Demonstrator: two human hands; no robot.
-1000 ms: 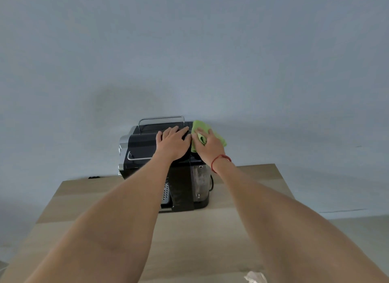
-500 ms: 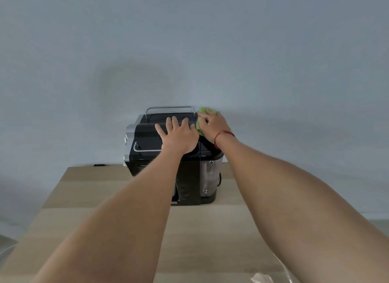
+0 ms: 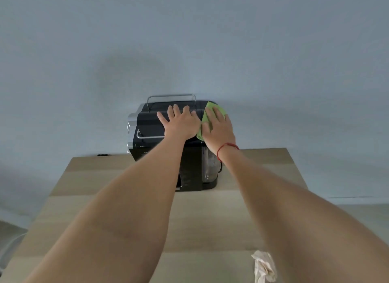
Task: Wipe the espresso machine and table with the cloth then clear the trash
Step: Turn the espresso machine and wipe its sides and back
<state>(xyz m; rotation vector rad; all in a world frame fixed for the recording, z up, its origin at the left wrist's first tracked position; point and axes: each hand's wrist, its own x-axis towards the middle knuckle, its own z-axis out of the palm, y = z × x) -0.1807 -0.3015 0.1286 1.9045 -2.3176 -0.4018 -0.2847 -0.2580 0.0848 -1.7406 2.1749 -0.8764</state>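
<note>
A black espresso machine [image 3: 147,124] with a chrome rail on top stands at the far edge of the wooden table [image 3: 210,223], against the wall. My left hand [image 3: 181,122] lies flat on the machine's top with fingers spread. Beside it, my right hand [image 3: 217,129] presses a green cloth [image 3: 217,109] flat onto the right side of the machine's top; most of the cloth is hidden under the palm. A crumpled whitish tissue [image 3: 264,266] lies on the table near the front right, next to my right forearm.
A plain grey-blue wall [image 3: 189,40] rises directly behind the machine. The table's right edge [image 3: 299,177] drops to a pale floor. A dark plug or cord end [image 3: 103,155] sits at the table's back edge left of the machine.
My right hand with the cloth has slid forward across the right side of the machine's top, and more green cloth shows beyond the fingers. My left hand stays flat on top.
</note>
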